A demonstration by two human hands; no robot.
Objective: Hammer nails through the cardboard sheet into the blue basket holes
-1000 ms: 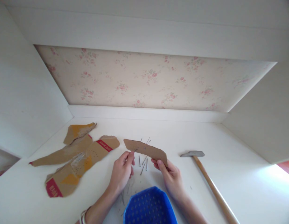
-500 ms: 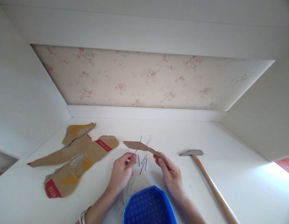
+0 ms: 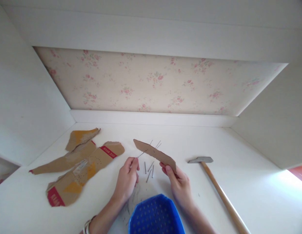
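My right hand (image 3: 179, 186) grips the near end of a brown cardboard strip (image 3: 164, 157), thumb on top, holding it raised and slanting up to the left. My left hand (image 3: 125, 178) is closed in a pinch on the lower end of a nail (image 3: 142, 154), which runs into the strip's face. Beyond the strip's upper edge stick out several thin nail shafts (image 3: 158, 144). Below it, between my hands, several loose nails (image 3: 149, 171) lie on the white surface (image 3: 202, 139).
In front of me stands a blue perforated plastic basket (image 3: 155, 216). On the right lies a hammer (image 3: 222, 195) with a wooden handle. Torn cardboard pieces (image 3: 68, 162) with red and yellow patches spread on the left. White side walls and a floral back panel (image 3: 151, 83) enclose the surface.
The cardboard strip has turned to show more of its face, and its far end has risen and shifted right. My left hand has moved slightly left, with more of the nail now visible.
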